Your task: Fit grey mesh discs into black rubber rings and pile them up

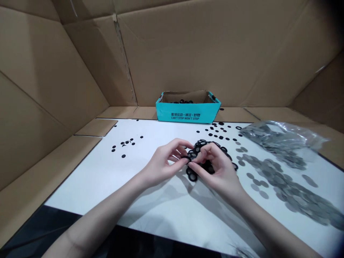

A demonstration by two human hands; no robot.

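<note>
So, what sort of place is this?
Probably a makeshift workstation for handling small parts: brown cardboard walls stand around the back and sides of a white tabletop, where black rings and loose grey discs lie in heaps.

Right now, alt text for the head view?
A person's left hand pinches a small black ring, fingertips of the right hand close by it, at a pile of black rings on a white tabletop. Gray discs and a clear plastic bag lie to the right; an open turquoise box stands behind.
</note>
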